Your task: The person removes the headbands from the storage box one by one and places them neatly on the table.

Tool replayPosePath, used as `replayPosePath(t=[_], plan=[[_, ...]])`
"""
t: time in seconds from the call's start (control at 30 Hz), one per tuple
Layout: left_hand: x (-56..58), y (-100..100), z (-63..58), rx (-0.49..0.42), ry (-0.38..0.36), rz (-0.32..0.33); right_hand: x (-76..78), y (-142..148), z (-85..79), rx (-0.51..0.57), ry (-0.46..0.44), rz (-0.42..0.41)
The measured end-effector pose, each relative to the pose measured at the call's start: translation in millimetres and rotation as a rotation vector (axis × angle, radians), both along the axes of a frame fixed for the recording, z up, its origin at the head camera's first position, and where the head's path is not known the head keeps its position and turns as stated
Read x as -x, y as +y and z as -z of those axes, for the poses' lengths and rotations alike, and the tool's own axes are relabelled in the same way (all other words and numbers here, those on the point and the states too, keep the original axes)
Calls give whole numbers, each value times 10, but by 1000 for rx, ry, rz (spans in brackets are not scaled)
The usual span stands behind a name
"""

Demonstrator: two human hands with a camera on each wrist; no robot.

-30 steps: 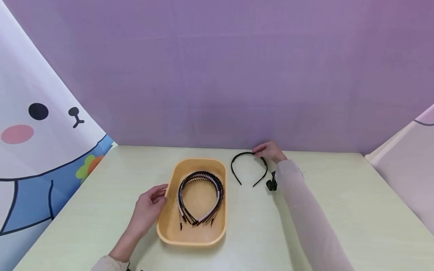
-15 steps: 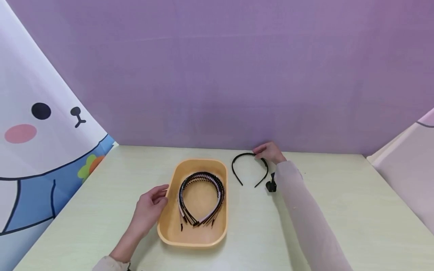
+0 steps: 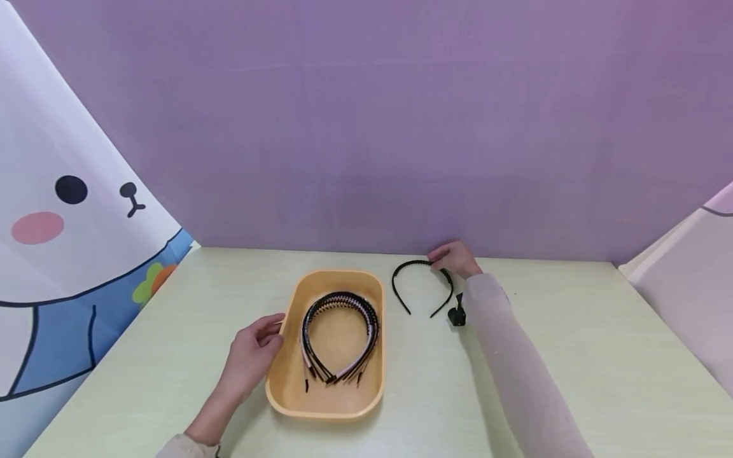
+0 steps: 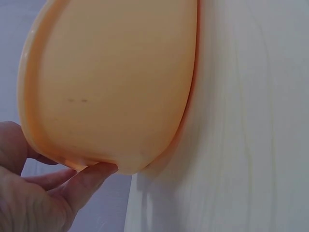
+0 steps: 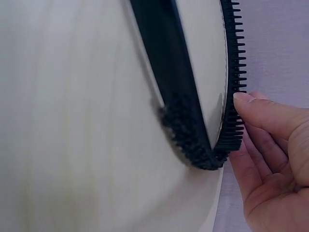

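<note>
At the table's back edge, my right hand [image 3: 457, 259] pinches a black toothed headband [image 5: 233, 63] by its curved top. The band's two ends point toward me over the table. In the right wrist view the thumb [image 5: 256, 110] presses one side of the comb teeth while the fingers lie behind. A pale orange plastic tray [image 3: 329, 412] stands left of the headband, and my left hand [image 3: 249, 356] grips its left rim. Thumb and fingers show at that rim in the left wrist view. Inside the tray lies a stack of headbands [image 3: 369, 312], mostly black with a pale one among them.
A pale wood-grain table [image 3: 572, 337] lies under everything. Behind it rises a purple cloth backdrop [image 3: 366, 127], with a white and blue cartoon-print cloth [image 3: 74, 254] at the left. A small black device [image 3: 457, 315] sits by the right sleeve's cuff.
The view has shifted very slightly. Both hands, the tray and the headband otherwise hold nearly the same places.
</note>
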State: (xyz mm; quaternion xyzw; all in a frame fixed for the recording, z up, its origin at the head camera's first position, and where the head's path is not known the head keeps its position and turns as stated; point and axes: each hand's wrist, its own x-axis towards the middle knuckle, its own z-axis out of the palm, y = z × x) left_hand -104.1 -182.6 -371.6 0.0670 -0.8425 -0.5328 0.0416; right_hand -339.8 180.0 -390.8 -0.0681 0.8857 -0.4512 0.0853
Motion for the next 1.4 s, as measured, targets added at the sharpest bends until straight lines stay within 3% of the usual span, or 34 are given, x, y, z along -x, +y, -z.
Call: replayPosePath(t=[0.47, 1.4], plan=[[40, -3, 0, 4, 9, 1, -18, 43, -83, -49, -1, 18], [106, -14, 29, 30, 1, 16, -274, 26, -475, -181, 157, -153]])
